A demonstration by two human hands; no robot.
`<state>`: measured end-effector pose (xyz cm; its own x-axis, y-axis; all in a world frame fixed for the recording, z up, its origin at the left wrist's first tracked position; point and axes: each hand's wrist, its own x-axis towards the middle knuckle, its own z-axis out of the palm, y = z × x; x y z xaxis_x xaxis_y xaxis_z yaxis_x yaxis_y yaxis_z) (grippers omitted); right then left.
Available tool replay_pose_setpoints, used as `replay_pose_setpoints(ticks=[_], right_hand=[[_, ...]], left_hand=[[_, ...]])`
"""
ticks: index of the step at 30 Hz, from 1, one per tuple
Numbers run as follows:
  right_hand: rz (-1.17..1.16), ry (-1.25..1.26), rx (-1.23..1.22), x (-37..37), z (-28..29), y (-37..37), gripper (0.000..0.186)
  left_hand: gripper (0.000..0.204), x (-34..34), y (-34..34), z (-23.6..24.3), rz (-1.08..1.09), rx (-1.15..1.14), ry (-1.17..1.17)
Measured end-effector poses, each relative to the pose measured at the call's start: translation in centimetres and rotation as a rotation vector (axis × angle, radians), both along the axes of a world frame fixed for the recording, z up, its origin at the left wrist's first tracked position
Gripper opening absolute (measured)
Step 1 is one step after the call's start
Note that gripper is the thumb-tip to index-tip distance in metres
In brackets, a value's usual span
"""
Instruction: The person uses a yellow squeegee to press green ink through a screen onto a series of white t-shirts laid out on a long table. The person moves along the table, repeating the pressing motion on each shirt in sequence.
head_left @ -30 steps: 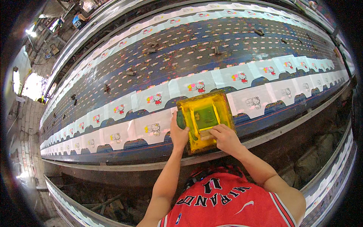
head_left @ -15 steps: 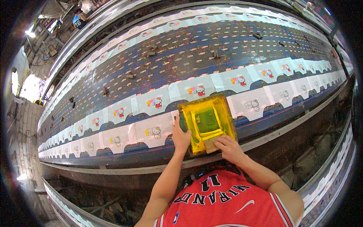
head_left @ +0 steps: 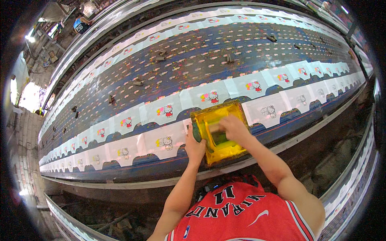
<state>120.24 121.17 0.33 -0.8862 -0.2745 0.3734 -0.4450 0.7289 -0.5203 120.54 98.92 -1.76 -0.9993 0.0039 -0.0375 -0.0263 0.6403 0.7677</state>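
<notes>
A yellow-smeared screen printing frame (head_left: 227, 154) lies flat over the near row of white cut pieces. Its mesh window shows dark green in the middle. At the frame's left edge, my left hand (head_left: 194, 145) grips the rim with the thumb on top. My right hand (head_left: 234, 130) is closed on a squeegee (head_left: 214, 127), partly hidden and blurred, over the mesh window. To the left of the frame, a white piece (head_left: 171, 141) bears a cartoon cat outline with yellow balloons. The piece to the right (head_left: 268, 112) has only the dark outline.
A second row of white pieces (head_left: 167, 110) with red and pink colouring runs behind. The long dark table (head_left: 181, 66) carries several small dark blocks (head_left: 160, 59). A metal rail (head_left: 132, 184) follows its near edge. Another person (head_left: 80, 25) is at the far left.
My right hand has pushed the squeegee from the near end of the screen frame up over its mesh window. My left hand still grips the left rim.
</notes>
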Motion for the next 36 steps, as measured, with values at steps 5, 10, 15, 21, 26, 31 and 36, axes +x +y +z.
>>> replay_pose_setpoints(ticks=[5,10,15,21,26,31,36], right_hand=[[0.049,0.023,0.088,8.7,0.5,-0.3,0.035],[0.084,0.020,0.052,8.4,1.4,1.6,0.035],[0.048,0.059,0.054,9.4,3.4,8.1,0.034],[-0.026,0.056,0.094,10.5,4.1,19.0,0.036],[-0.033,0.011,0.073,10.8,2.7,24.4,0.037],[0.001,-0.007,0.052,10.7,1.9,26.0,0.034],[0.017,-0.038,0.012,10.9,2.0,26.3,0.035]], left_hand=[[0.097,0.2,0.2,-0.2,0.001,-0.015,0.067],[0.088,0.2,1.2,0.6,-0.011,0.096,0.190],[0.088,0.9,7.8,2.2,0.002,0.145,0.270],[0.091,1.9,19.3,0.6,0.010,0.190,0.199],[0.091,2.3,24.8,0.4,0.025,0.120,0.154],[0.090,2.4,25.6,-0.1,0.013,0.104,0.157],[0.089,2.3,25.8,0.3,0.013,0.101,0.114]])
